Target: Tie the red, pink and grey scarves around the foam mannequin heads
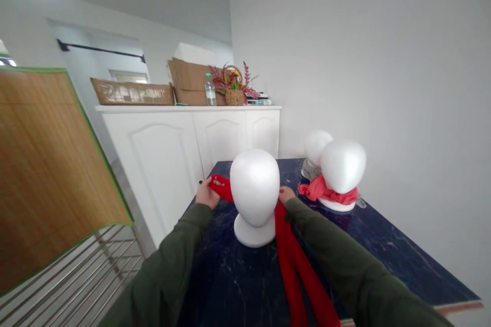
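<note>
A white foam mannequin head (255,189) stands upright on the dark blue marbled table (238,286) in front of me. A red scarf (286,255) passes behind it, and its middle stretch is hidden by the head. To the left of the head, my left hand (207,195) is closed on one stretch of the scarf, pulled out sideways. My right hand (287,194) grips the scarf close against the head's right side; its fingers are partly hidden. From there two long red lengths hang down toward the table's near edge.
At the right, another foam head (343,166) wears a coral scarf (330,191), with a further head (316,147) and grey cloth behind. A white cabinet (164,153) carries boxes, a bottle (210,91) and a flower basket (235,96). A metal rack (88,276) stands left.
</note>
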Motion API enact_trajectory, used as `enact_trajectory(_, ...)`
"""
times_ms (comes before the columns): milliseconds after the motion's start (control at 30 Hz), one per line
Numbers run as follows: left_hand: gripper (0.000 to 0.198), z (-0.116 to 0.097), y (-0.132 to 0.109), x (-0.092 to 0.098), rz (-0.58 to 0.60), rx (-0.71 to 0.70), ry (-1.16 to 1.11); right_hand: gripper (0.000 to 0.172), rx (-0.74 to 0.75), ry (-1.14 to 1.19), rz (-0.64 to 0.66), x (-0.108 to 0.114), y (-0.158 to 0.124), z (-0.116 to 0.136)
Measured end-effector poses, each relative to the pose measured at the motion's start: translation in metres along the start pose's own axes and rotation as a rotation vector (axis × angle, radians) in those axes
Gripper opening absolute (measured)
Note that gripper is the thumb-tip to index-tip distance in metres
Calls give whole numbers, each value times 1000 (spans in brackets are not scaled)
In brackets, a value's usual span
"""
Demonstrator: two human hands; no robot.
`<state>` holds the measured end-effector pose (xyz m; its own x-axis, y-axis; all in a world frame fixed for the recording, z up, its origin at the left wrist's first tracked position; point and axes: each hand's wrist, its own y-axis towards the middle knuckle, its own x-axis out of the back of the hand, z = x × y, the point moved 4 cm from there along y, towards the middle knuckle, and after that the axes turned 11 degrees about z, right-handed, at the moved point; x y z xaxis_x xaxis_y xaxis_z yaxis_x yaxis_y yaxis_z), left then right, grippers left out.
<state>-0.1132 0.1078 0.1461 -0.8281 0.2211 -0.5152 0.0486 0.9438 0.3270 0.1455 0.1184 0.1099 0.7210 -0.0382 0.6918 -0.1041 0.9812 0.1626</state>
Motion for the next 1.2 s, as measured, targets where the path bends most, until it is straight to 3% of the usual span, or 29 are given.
enact_trajectory(67, 29, 25, -24, 14, 6, 93, -24, 14, -6, -62, 35, -23, -15, -26)
enact_trajectory(167, 22, 49, -56, 21, 51, 251, -9, 24, 17, -142, 55, -33, -33, -53)
enact_trajectory(267, 21, 57, -75, 9, 228, 348, 91, 30, 29, -246, 95, -26, -45, -66)
enact_trajectory(367, 23, 61, -84, -7, 433, 399, 285, 26, -72, -281, 131, -17, -51, -73)
enact_trajectory(533, 18, 81, -93, -20, 680, 449, 495, 23, -146, -101, 271, -23, -54, -70)
enact_trajectory(600, 21, 89, -97, -21, 705, 488, 486, 28, -130, 90, 382, -36, -61, -63)
enact_trajectory(700, 23, 96, -102, -22, 697, 578, 428, 38, -87, 676, 610, -66, -79, -43)
enact_trajectory(767, 22, 96, -102, -22, 679, 583, 438, 43, -59, 991, 670, -79, -91, -28)
enact_trajectory(800, 20, 96, -102, -21, 670, 570, 459, 45, -36, 1025, 656, -82, -94, -23)
enact_trajectory(867, 18, 95, -102, -20, 666, 552, 502, 49, 46, 872, 539, -76, -97, -16)
enact_trajectory(1000, 12, 98, -105, -22, 692, 583, 545, 54, 165, 70, 293, -43, -97, -16)
enact_trajectory(1067, 12, 99, -105, -25, 684, 552, 571, 63, 138, -183, 311, -34, -97, -21)
enact_trajectory(1133, 13, 98, -105, -29, 697, 470, 602, 65, 141, -250, 403, -34, -98, -26)
enact_trajectory(1200, 11, 97, -104, -33, 729, 409, 637, 49, 148, -216, 485, -38, -98, -29)
